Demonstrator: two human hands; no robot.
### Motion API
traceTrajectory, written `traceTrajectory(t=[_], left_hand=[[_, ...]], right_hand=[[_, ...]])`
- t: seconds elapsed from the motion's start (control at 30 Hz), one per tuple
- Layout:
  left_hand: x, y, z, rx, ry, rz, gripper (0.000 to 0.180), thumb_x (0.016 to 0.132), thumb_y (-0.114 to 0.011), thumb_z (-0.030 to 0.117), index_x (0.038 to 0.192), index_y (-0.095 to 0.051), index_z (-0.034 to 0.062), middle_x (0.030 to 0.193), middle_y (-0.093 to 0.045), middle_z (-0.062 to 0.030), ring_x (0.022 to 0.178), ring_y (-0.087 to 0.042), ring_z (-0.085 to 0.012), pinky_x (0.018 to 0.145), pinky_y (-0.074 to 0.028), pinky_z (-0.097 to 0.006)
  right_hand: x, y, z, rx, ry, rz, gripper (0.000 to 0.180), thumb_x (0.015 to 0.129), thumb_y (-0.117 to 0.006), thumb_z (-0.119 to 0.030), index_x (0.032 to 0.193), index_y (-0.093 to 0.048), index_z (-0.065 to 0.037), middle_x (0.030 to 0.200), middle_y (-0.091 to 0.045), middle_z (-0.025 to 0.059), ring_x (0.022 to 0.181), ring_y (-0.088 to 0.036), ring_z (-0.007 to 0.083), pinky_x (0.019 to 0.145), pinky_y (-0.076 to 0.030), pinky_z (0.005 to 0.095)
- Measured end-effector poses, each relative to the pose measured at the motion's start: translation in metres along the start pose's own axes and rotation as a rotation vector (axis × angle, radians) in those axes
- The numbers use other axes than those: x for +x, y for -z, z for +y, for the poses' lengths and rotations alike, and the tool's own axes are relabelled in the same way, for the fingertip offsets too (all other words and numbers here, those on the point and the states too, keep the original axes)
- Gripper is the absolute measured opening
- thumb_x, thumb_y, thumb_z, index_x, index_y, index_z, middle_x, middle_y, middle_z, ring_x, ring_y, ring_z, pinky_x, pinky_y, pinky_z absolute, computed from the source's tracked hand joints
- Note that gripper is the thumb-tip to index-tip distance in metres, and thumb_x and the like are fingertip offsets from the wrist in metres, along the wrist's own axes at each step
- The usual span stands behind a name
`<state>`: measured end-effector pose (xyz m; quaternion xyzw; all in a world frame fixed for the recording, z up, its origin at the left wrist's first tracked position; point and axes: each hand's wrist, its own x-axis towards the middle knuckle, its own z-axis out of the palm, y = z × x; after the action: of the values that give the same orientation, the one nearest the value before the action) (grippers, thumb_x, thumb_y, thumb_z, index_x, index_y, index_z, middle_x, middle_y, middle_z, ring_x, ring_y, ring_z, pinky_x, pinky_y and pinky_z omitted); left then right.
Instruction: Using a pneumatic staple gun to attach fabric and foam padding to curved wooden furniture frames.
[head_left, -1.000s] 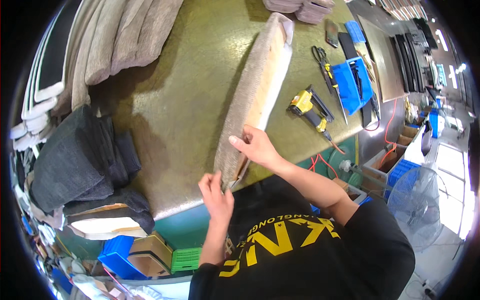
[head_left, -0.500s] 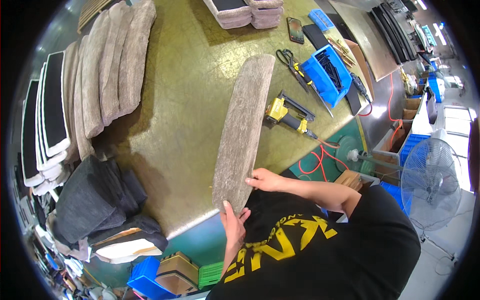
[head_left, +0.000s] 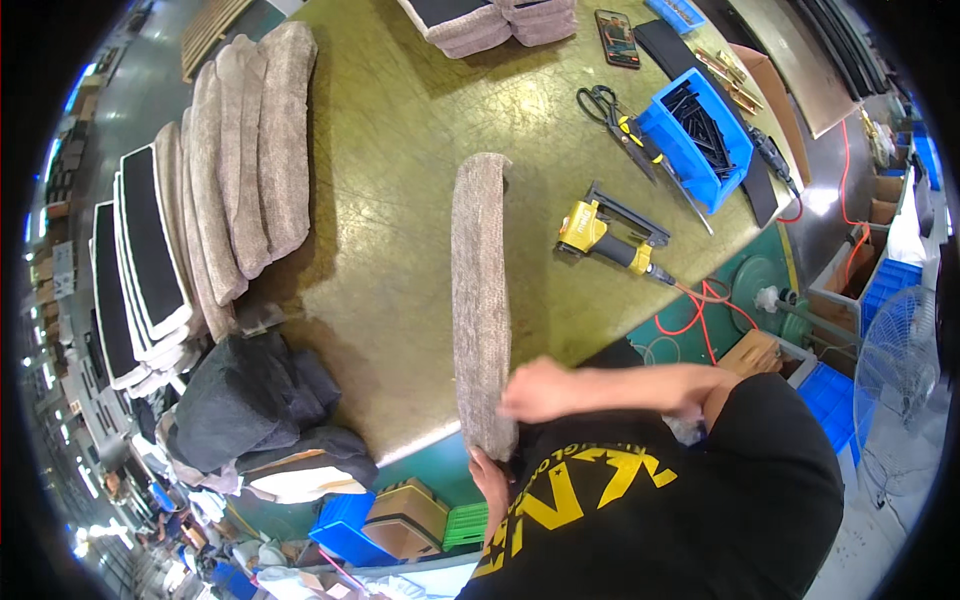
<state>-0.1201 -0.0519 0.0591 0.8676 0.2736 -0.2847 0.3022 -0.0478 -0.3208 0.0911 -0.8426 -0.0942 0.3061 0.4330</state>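
Note:
A long, narrow padded panel (head_left: 481, 290) covered in grey-brown plush fabric stands tilted on its edge at the table's near side. My left hand (head_left: 490, 482) grips its near end, thumb on the plush side and the other fingers hidden. My right hand (head_left: 540, 390) is curled like a fist against the panel's right edge, blurred by motion; what its fingers hold, if anything, is hidden. To the right, a yellow and black staple gun (head_left: 610, 235) lies on the table, its hose running off the edge.
Similar plush panels (head_left: 285, 150) are stacked at left, beside dark fabric (head_left: 250, 400). More panels (head_left: 490, 25) lie at the far edge. At right are scissors (head_left: 615, 125), a phone (head_left: 617, 38) and a blue bin (head_left: 700, 140) of black strips. A fan (head_left: 900, 390) stands beyond.
The panel has turned from showing its broad plush face to standing more on edge, its far end lower and further left. My right hand has curled and moved slightly nearer. The whole view has shifted.

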Motion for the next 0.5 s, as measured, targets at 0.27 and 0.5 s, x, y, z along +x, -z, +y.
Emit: traceTrajectory(t=[0.27, 0.5], left_hand=[[0.011, -0.011, -0.029, -0.132, -0.117, 0.194, 0.062, 0.104, -0.041, 0.046, 0.121, -0.058, -0.0115, 0.104, -0.065, -0.0336, 0.091, -0.063, -0.0461, 0.083, -0.048, -0.049], [0.024, -0.013, -0.058, -0.055, 0.037, 0.210, 0.053, 0.101, -0.038, 0.035, 0.122, -0.059, -0.0083, 0.106, -0.064, -0.0360, 0.103, -0.060, -0.0545, 0.091, -0.047, -0.057]], right_hand=[[0.101, 0.216, 0.117, -0.489, -0.120, 0.850, 0.051, 0.097, -0.048, -0.052, 0.098, -0.069, -0.004, 0.109, -0.067, 0.0179, 0.107, -0.063, 0.0368, 0.089, -0.052, 0.0484], [0.092, 0.204, 0.087, -0.704, -0.154, 0.455, 0.056, 0.090, -0.058, -0.049, 0.116, -0.059, 0.001, 0.115, -0.062, 0.0216, 0.111, -0.060, 0.0376, 0.093, -0.050, 0.0470]])
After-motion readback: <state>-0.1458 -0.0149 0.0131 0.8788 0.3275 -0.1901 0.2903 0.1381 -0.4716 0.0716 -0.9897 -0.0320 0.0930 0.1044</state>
